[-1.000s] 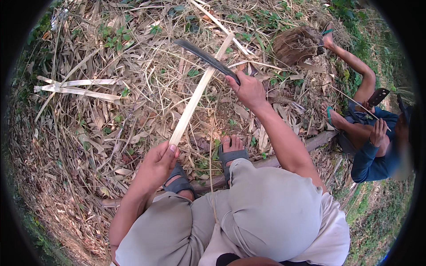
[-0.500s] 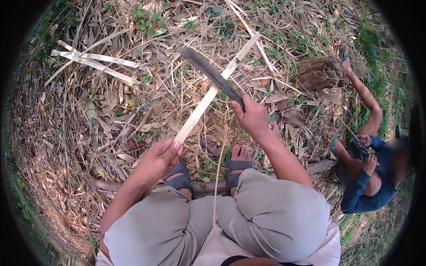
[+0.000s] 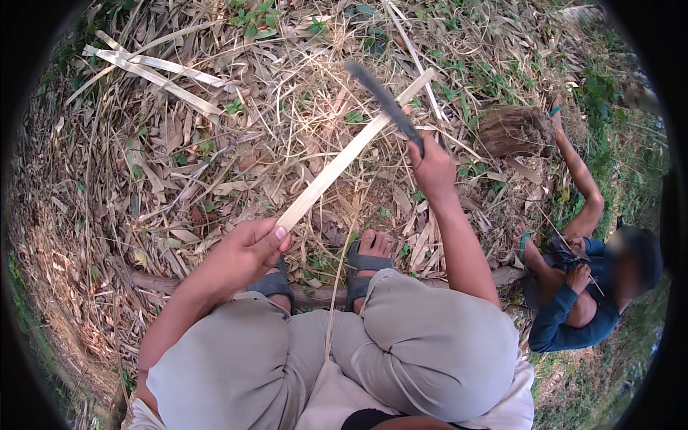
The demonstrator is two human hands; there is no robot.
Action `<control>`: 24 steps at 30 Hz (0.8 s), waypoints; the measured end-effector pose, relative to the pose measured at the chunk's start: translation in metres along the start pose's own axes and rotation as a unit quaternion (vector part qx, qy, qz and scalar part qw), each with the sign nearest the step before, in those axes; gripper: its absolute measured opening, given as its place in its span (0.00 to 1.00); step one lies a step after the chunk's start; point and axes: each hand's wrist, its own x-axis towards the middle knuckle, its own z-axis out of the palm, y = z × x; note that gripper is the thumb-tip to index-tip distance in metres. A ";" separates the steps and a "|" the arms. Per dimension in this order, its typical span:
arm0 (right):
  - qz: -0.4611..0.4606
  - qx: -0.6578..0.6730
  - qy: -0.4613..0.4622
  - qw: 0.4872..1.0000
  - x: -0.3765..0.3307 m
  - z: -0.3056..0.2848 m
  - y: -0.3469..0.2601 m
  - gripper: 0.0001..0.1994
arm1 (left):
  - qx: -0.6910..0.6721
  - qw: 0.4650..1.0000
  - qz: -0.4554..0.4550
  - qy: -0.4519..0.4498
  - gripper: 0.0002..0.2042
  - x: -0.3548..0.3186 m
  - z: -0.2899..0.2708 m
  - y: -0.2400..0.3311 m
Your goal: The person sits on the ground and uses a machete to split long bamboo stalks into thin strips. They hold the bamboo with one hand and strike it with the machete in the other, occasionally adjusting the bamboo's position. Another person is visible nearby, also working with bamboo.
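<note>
- Left of centre: your left hand's [image 3: 251, 248] grip clasps a pale bamboo strip [image 3: 337, 168].
- Right of centre: your right hand [image 3: 436, 170] grasps a machete [image 3: 385, 101] crossing the strip.

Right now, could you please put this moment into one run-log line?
left hand: grips pale strip by near end; right hand: holds dark knife, blade crossing strip's far part; ground: loose strips upper left
</note>
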 end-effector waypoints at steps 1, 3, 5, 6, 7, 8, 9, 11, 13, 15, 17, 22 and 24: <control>0.072 -0.029 0.006 0.997 0.004 0.010 0.027 0.23 | 0.005 1.000 -0.001 -0.004 0.14 0.003 0.004 0.003; 0.129 0.072 0.015 0.989 0.005 0.009 -0.001 0.23 | 0.023 0.999 0.036 -0.004 0.13 0.015 -0.004 -0.003; 0.106 0.107 0.052 0.987 0.006 0.005 -0.040 0.24 | -0.022 0.999 0.038 -0.011 0.13 0.011 -0.007 -0.009; 0.056 0.132 0.047 0.989 0.003 -0.006 -0.064 0.25 | -0.017 0.999 0.035 -0.010 0.14 0.008 -0.012 -0.006; -0.013 0.101 0.063 0.993 0.008 -0.005 -0.061 0.25 | -0.013 0.999 0.031 -0.011 0.14 0.006 -0.013 -0.001; -0.081 0.070 0.079 0.991 0.013 -0.005 -0.051 0.25 | -0.009 1.000 0.027 -0.012 0.14 0.005 -0.012 0.004; -0.146 0.042 0.082 0.985 0.008 -0.007 -0.041 0.26 | -0.012 1.000 0.011 -0.014 0.14 0.001 -0.009 0.000; 0.129 0.045 0.001 0.991 0.010 0.002 0.005 0.25 | 0.003 1.000 0.011 -0.028 0.14 -0.002 -0.003 -0.006; 0.103 0.009 0.001 0.995 0.011 0.000 0.014 0.23 | 0.036 0.999 0.028 -0.026 0.14 0.012 0.002 -0.003; 0.134 0.074 0.033 0.988 0.003 0.011 -0.017 0.23 | 0.016 0.999 0.029 -0.019 0.13 0.007 0.000 -0.001; 0.006 0.057 0.069 0.996 0.009 0.000 -0.036 0.24 | -0.014 0.999 0.027 -0.009 0.13 0.005 -0.010 -0.005; -0.029 0.001 0.032 0.999 0.002 0.010 0.019 0.24 | 0.016 0.998 0.066 -0.008 0.13 -0.004 -0.007 -0.014; 0.117 0.007 0.004 0.993 0.007 0.013 0.023 0.23 | 0.033 0.999 0.041 -0.016 0.13 0.002 0.001 -0.005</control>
